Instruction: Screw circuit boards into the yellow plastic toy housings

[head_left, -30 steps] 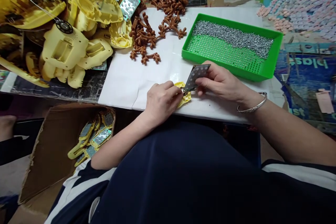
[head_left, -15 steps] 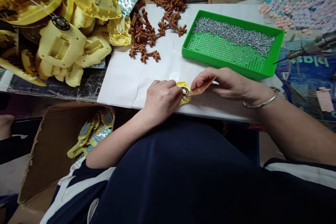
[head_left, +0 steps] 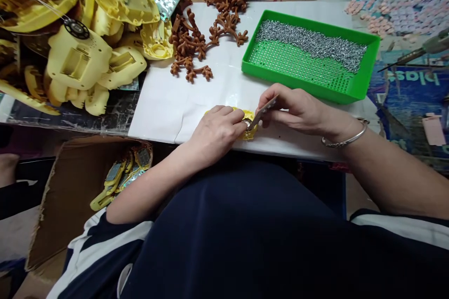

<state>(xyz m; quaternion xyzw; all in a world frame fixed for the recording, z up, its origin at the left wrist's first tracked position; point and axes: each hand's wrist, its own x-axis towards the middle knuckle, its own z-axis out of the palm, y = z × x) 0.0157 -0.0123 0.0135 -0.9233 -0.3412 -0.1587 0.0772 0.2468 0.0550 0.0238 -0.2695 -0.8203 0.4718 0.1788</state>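
Observation:
Close to the table's front edge lies a yellow plastic shell (head_left: pixel 249 135), partly covered by my left hand (head_left: pixel 218 131). The fingers of that hand are bent and closed on the shell, beside a small round speaker (head_left: pixel 247 122) in it. My right hand (head_left: pixel 298 110) pinches a thin circuit board (head_left: pixel 267 108) between thumb and fingers. The board stands tilted, its lower edge at the speaker. What lies under my left fingers is hidden.
Behind my hands is a green tray (head_left: pixel 363 88) with many small screws (head_left: pixel 312 39). Brown branch-shaped parts (head_left: pixel 189 39) and piled yellow shells (head_left: pixel 79 58) are at left. A cardboard box (head_left: pixel 66 187) holds assembled parts below. A power screwdriver (head_left: pixel 428 46) is at right.
The circuit board has turned in my right hand, from its orange face to a darker, steeper side. Both hands stay close to the shell, and more of the shell shows behind my left hand.

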